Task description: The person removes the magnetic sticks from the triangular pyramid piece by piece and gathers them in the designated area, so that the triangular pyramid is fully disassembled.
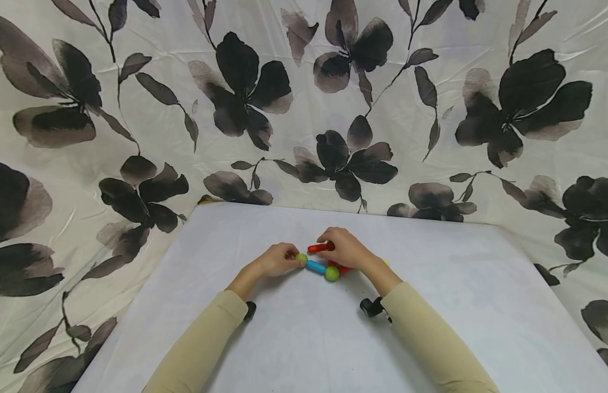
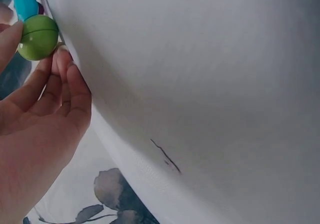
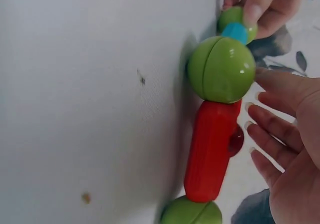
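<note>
Head: our left hand pinches end ball at blue rod's left; blue rod on or just above surface.

Left wrist: fingers grip glossy end ball; likely light, slippery; best held across its middle.

Right wrist: our right hand loosely spread near middle ball, blue rod's other end. Red rod looks stiff; we'd hold mid-length.

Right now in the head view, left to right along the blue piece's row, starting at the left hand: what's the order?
Left hand → first green ball → blue piece → second green ball → red piece, partly hidden → yellow-green bit, mostly hidden.
</note>
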Motion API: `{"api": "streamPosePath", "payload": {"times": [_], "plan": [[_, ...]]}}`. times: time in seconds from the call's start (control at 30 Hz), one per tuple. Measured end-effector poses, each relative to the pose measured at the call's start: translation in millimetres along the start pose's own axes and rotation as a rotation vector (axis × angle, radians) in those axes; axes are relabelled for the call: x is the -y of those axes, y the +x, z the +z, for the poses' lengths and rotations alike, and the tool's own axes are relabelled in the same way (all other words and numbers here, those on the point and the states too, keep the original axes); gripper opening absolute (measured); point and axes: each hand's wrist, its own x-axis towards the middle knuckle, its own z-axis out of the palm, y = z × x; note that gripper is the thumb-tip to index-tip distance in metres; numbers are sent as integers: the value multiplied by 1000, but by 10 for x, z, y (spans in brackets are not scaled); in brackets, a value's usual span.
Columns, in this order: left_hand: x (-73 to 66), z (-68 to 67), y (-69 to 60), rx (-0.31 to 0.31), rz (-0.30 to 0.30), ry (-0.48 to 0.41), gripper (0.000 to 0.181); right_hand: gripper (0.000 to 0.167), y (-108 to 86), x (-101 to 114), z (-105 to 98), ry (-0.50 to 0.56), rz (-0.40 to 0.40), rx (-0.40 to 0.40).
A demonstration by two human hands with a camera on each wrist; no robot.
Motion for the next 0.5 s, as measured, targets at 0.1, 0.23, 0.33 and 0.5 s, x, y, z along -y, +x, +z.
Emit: {"api": "streamPosePath", "payload": {"times": [0.1,0.23,0.33,0.5], "plan": [[-4,-3,2,0,4,-1,25,28,-76,36,-16,16,-22,5],[5,-11,-11,-3,1,-3,26,28,-145,88,14,55,-21,56],[13,-14,-16,-3,8,-6,27,25,-163,119,60,54,-44,80],[11,-2,-13,2,13,-14,27,14,-158,137,135,30,-77,91]]}}
